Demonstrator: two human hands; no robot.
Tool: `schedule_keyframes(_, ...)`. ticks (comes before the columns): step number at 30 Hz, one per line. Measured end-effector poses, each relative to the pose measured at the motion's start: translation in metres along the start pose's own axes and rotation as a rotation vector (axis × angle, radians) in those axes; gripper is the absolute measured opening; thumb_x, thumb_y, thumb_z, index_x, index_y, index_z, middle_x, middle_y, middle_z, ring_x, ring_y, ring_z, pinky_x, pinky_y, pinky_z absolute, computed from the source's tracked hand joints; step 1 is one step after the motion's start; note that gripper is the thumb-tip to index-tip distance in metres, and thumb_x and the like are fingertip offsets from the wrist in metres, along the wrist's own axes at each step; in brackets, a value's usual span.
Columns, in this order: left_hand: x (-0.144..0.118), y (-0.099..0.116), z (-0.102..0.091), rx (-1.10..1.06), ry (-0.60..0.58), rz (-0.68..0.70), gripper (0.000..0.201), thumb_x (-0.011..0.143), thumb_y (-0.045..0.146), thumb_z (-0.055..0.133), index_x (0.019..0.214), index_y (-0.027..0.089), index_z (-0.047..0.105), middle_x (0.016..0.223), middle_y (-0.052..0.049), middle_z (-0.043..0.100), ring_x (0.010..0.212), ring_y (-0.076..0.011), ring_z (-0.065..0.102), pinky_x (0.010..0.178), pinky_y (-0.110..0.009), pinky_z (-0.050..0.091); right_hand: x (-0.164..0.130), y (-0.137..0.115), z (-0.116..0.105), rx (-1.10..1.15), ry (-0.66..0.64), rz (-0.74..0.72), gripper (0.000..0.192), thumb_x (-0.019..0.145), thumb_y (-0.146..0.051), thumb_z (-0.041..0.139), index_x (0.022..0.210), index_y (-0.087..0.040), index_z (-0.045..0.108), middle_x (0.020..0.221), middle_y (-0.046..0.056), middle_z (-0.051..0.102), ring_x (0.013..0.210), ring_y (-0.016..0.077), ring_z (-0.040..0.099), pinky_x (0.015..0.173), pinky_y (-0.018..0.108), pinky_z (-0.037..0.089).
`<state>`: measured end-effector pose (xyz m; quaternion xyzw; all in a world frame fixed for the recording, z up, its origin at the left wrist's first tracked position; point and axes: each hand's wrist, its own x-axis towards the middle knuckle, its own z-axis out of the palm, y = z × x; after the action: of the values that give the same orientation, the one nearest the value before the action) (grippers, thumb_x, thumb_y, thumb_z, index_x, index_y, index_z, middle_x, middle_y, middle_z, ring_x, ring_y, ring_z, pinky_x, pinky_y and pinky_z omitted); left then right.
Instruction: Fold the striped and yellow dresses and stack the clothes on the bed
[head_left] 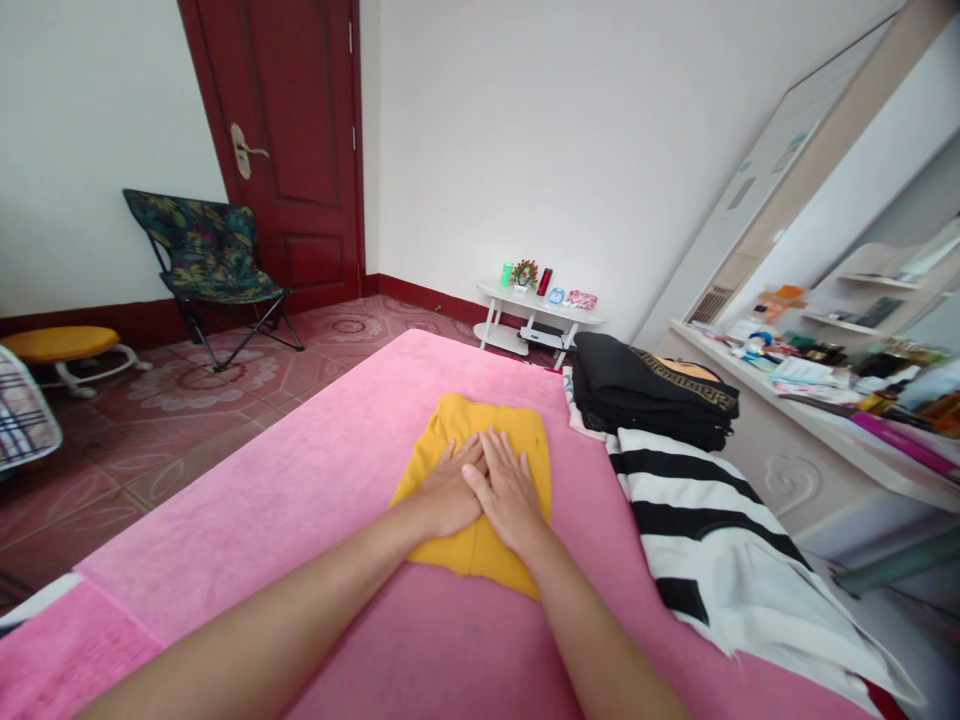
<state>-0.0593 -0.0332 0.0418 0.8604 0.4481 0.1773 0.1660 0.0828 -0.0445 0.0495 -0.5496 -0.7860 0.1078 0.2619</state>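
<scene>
Both hands were laid flat and open, side by side and touching, the left hand [448, 490] and right hand [508, 490] pressed on a folded yellow garment [480, 470] in the middle of the pink bed [285, 500]. If uneven pressure were applied, the fold could probably be skewed or creased on the soft cover.

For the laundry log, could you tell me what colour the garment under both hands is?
Mustard yellow: the folded garment on the pink bed cover, seen best in the head view.
</scene>
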Motion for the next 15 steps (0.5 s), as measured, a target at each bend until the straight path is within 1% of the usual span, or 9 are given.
schedule_keyframes(1, 0.005, -0.005, 0.005, 0.003, -0.039, 0.013, 0.056, 0.094, 0.043, 0.027, 0.146, 0.028, 0.017, 0.154, -0.003, 0.012, 0.141, -0.0257, 0.009, 0.113, -0.051, 0.008, 0.005, 0.008, 0.007, -0.038, -0.041, 0.051, 0.063, 0.092, -0.055, 0.026, 0.143, -0.018, 0.031, 0.150, 0.007, 0.027, 0.140, 0.0232, 0.016, 0.113, 0.046, 0.011)
schedule_keyframes(3, 0.015, -0.020, 0.009, 0.023, -0.072, 0.033, 0.057, 0.093, 0.049, 0.024, 0.146, 0.029, 0.018, 0.154, -0.001, 0.013, 0.141, -0.0239, 0.007, 0.113, -0.049, 0.006, 0.016, 0.027, 0.017, -0.114, -0.059, 0.135, 0.066, 0.092, -0.056, 0.021, 0.142, -0.015, 0.032, 0.151, 0.008, 0.024, 0.140, 0.0241, 0.013, 0.113, 0.046, 0.011)
schedule_keyframes(5, 0.027, -0.035, 0.009, 0.057, -0.051, 0.022, 0.060, 0.091, 0.056, 0.023, 0.145, 0.030, 0.020, 0.153, 0.000, 0.015, 0.141, -0.0234, 0.007, 0.114, -0.048, 0.005, 0.026, 0.044, 0.022, -0.178, -0.042, 0.163, 0.066, 0.092, -0.055, 0.022, 0.142, -0.014, 0.033, 0.152, 0.008, 0.020, 0.140, 0.0242, 0.011, 0.112, 0.044, 0.013)
schedule_keyframes(7, 0.037, -0.044, 0.007, 0.099, 0.012, -0.040, 0.063, 0.089, 0.061, 0.022, 0.144, 0.029, 0.025, 0.153, -0.001, 0.015, 0.141, -0.0242, 0.007, 0.114, -0.047, 0.005, 0.033, 0.052, 0.023, -0.224, -0.016, 0.175, 0.062, 0.093, -0.051, 0.023, 0.142, -0.014, 0.033, 0.152, 0.008, 0.019, 0.140, 0.0235, 0.010, 0.112, 0.042, 0.013)
schedule_keyframes(9, 0.045, -0.049, 0.008, 0.137, 0.081, -0.113, 0.065, 0.089, 0.062, 0.020, 0.143, 0.027, 0.029, 0.153, -0.004, 0.016, 0.141, -0.0249, 0.010, 0.114, -0.045, 0.006, 0.035, 0.052, 0.022, -0.253, 0.016, 0.188, 0.059, 0.093, -0.047, 0.025, 0.142, -0.015, 0.033, 0.152, 0.008, 0.020, 0.140, 0.0230, 0.012, 0.112, 0.040, 0.012)
schedule_keyframes(11, 0.049, -0.049, 0.011, 0.163, 0.128, -0.159, 0.064, 0.090, 0.060, 0.020, 0.142, 0.024, 0.032, 0.153, -0.006, 0.018, 0.141, -0.0248, 0.013, 0.114, -0.043, 0.007, 0.033, 0.047, 0.021, -0.265, 0.036, 0.200, 0.058, 0.093, -0.046, 0.025, 0.142, -0.015, 0.034, 0.152, 0.009, 0.020, 0.140, 0.0229, 0.012, 0.112, 0.040, 0.011)
schedule_keyframes(13, 0.048, -0.048, 0.015, 0.170, 0.141, -0.182, 0.064, 0.090, 0.058, 0.021, 0.142, 0.023, 0.033, 0.152, -0.006, 0.019, 0.141, -0.0248, 0.013, 0.114, -0.042, 0.008, 0.026, 0.040, 0.019, -0.265, 0.029, 0.221, 0.060, 0.093, -0.048, 0.024, 0.142, -0.014, 0.033, 0.152, 0.010, 0.019, 0.140, 0.0232, 0.012, 0.112, 0.040, 0.010)
schedule_keyframes(15, 0.041, -0.048, 0.018, 0.163, 0.125, -0.192, 0.064, 0.090, 0.059, 0.022, 0.142, 0.024, 0.032, 0.152, -0.006, 0.019, 0.141, -0.0249, 0.012, 0.114, -0.043, 0.009, 0.018, 0.034, 0.017, -0.257, 0.005, 0.257, 0.061, 0.093, -0.048, 0.025, 0.142, -0.014, 0.032, 0.152, 0.009, 0.017, 0.140, 0.0232, 0.011, 0.112, 0.041, 0.010)
